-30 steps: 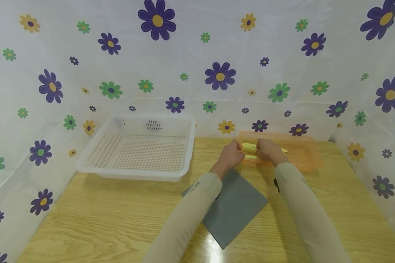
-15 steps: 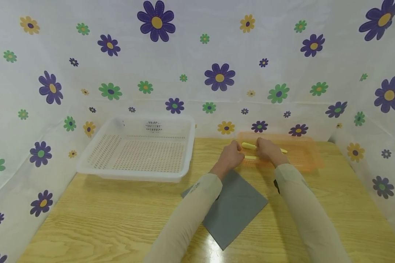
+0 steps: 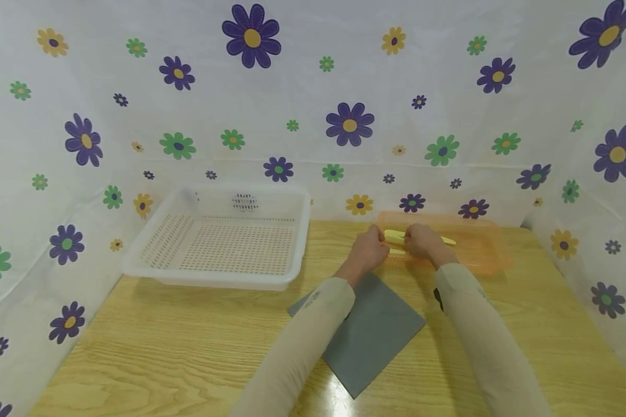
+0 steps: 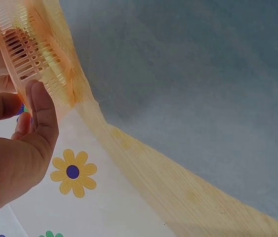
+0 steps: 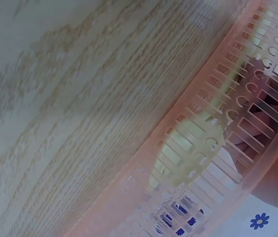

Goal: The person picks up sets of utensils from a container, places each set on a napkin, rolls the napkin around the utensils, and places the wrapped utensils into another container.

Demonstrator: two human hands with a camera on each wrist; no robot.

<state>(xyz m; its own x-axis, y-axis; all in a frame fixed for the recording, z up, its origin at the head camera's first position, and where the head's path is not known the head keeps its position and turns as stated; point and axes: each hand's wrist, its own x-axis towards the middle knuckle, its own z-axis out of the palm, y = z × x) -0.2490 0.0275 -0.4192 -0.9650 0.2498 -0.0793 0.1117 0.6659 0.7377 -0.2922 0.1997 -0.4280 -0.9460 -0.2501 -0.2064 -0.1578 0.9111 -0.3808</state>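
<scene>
At the back right stands a slatted orange plastic basket (image 3: 480, 246). My left hand (image 3: 366, 250) pinches its left end; in the left wrist view thumb and fingers meet at the basket's edge. Inside the basket my right hand (image 3: 423, 240) holds a pale yellow utensil (image 3: 394, 234) with a broad, rounded end and a thin handle. Its broad end shows through the slats in the right wrist view, partly hidden by them. A second yellow strip (image 3: 397, 252) lies nearer the front wall, between the hands. The right fingertips are mostly hidden in the head view.
A large white perforated basket (image 3: 214, 277) stands at the back left. A grey square mat (image 3: 372, 333) lies turned cornerwise on the wooden table (image 3: 188, 341), partly under the left forearm. A flowered white sheet (image 3: 292, 75) hangs behind and at both sides.
The yellow utensil by the right hand has turned a little: its broad face looked wide, then narrow, and now somewhat wider again. Both hands have stayed almost in place.
</scene>
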